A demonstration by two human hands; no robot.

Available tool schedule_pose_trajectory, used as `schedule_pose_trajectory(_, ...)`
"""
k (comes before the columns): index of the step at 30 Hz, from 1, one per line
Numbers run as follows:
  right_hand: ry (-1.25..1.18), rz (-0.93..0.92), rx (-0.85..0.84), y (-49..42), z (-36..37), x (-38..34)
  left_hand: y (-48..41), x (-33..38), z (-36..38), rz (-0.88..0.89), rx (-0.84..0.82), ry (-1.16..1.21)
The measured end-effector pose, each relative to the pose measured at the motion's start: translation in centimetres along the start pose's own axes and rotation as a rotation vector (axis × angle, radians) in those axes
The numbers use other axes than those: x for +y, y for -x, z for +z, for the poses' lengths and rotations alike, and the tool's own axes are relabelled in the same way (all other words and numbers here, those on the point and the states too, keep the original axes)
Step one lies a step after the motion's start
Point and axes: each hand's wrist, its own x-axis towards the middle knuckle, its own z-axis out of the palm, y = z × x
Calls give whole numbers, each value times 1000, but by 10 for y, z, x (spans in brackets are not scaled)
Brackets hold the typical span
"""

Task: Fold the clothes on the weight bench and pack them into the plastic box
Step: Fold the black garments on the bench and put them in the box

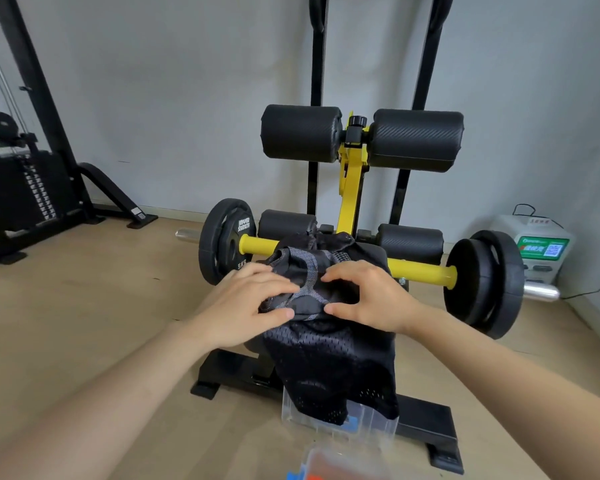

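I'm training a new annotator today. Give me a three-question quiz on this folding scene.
1. True or false: the mesh garment hangs down over the plastic box.
2. Which hands touch the grey-patterned garment? A) left hand only B) right hand only C) both
3. What colour is the bar holding the weight plates?

Key: 1 true; 2 C; 3 yellow.

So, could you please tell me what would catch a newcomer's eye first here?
Centre frame, the left hand and right hand press on a bunched black garment atop the weight bench. Behind it rises a bright yellow post. Black mesh shorts drape towards the clear plastic box.
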Motion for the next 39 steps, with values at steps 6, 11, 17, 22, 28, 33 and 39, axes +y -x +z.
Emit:
schedule_pose_trajectory(6, -20, 81, -74, 10, 1, 19, -3, -1, -7, -187, 44, -250)
schedule_pose_trajectory(11, -45, 78, 6, 12, 2, 23, -19, 6, -5, -248, 316, -247)
schedule_pose_trajectory(17, -1, 127, -50, 11, 10, 26, -44, 29, 7, 23, 4, -144)
schedule_pose_trajectory(22, -37, 146, -49, 9, 9, 29, -52, 19, 14, -199, -268, -223)
schedule_pose_trajectory(28, -192, 333, 204, 1, 4, 33, -41, 4, 19, -269, -274, -80)
schedule_pose_trajectory(33, -349, 545, 154, -3, -9, 37, -30, -10, 19, -222, -271, -45)
schedule_pose_trajectory(39, -353, 608, -2, -6, -2, 28, -24, -9, 23, -214, -282, -68)
